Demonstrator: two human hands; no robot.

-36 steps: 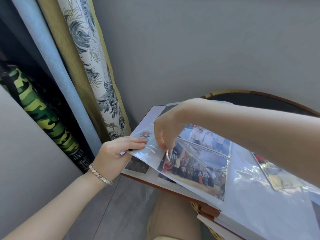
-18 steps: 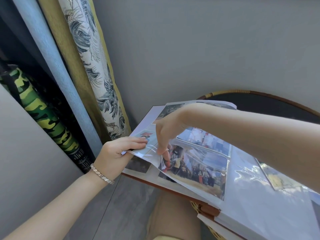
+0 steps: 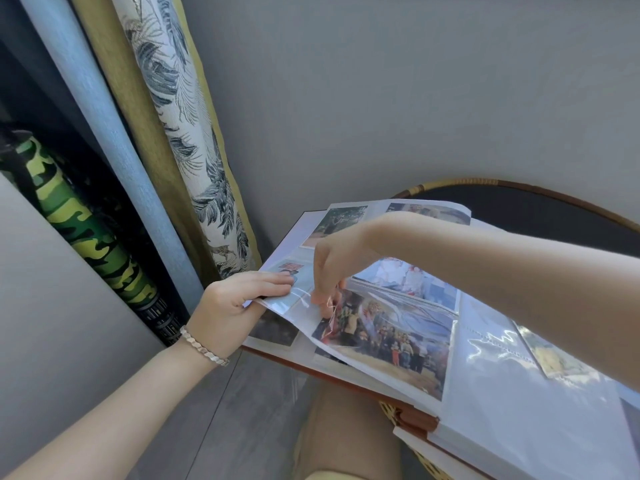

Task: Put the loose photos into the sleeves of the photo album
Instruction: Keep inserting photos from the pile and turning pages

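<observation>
The right hand (image 3: pixel 332 268), at centre frame, pinches the left edge of the group photo (image 3: pixel 391 341) with curled fingertips. The photo lies mostly inside a clear sleeve (image 3: pixel 433 317). The left hand (image 3: pixel 235 303) clamps the lifted album page (image 3: pixel 299 299) at its left edge — fingers on top, thumb beneath. The photo album (image 3: pixel 519 410) lies open across the lower right of the frame.

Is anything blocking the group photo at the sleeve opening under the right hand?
Nothing visible does. The right hand pinches the sleeve beside the group photo; the left hand holds the page, clear of the opening.
</observation>
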